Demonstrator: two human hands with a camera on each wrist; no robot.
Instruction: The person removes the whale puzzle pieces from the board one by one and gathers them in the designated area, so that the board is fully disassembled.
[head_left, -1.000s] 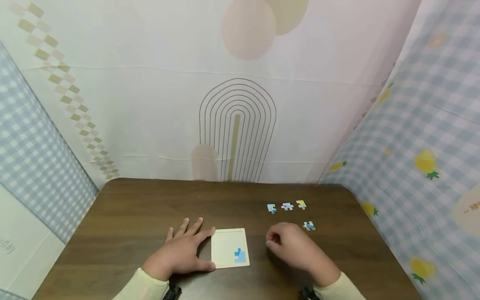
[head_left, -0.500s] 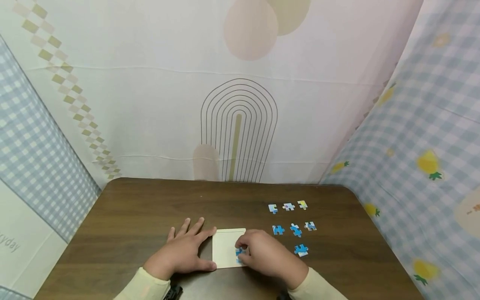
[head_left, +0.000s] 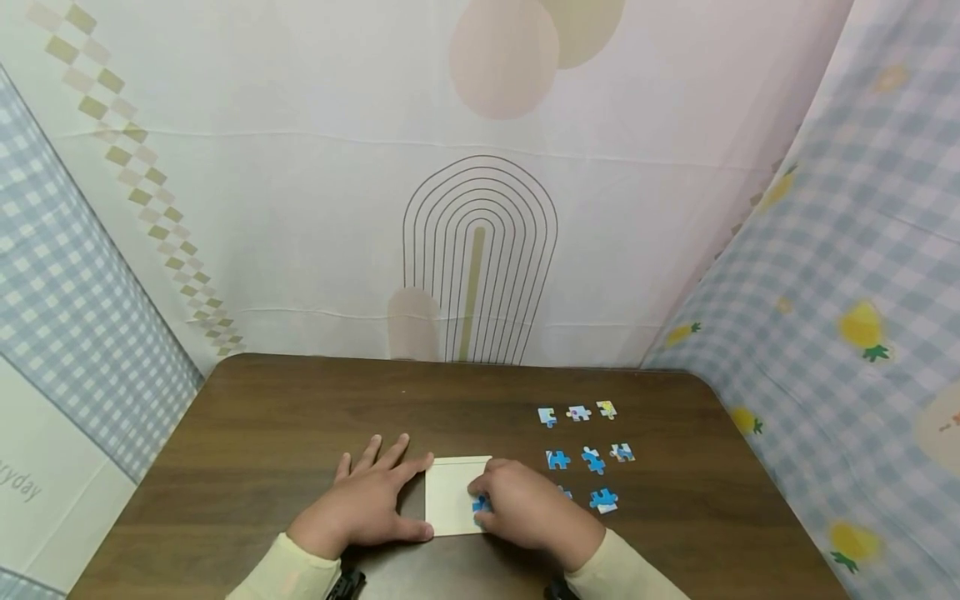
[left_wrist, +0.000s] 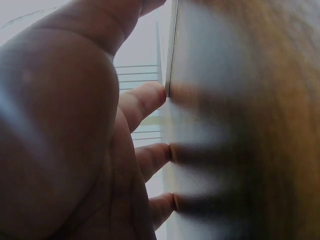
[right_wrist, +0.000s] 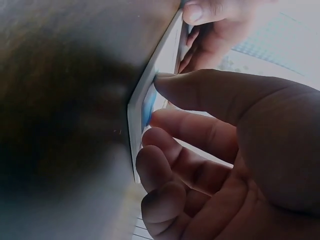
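A pale square puzzle board (head_left: 453,500) lies on the table in front of the person. The left hand (head_left: 363,504) lies with spread fingers at its left side, thumb and index fingertip touching the edge. Over the lower right corner of the board is the right hand (head_left: 525,508), its thumb and index finger pinching a blue puzzle piece (head_left: 481,504). In the right wrist view the blue patch (right_wrist: 148,107) shows between the thumb and index fingertips, low against the board; the other fingers are curled. The hand covers much of that corner.
Loose puzzle pieces lie in rows right of the board: a top row with a middle piece (head_left: 578,413), a second row with a blue piece (head_left: 593,461), and a front blue piece (head_left: 603,500). Another is partly hidden by the right hand. The brown table (head_left: 315,408) meets a cloth backdrop.
From the table right of the board, the right hand has moved left onto the board's lower right corner. Over the last half second it shifted only slightly. The left hand has stayed in place.
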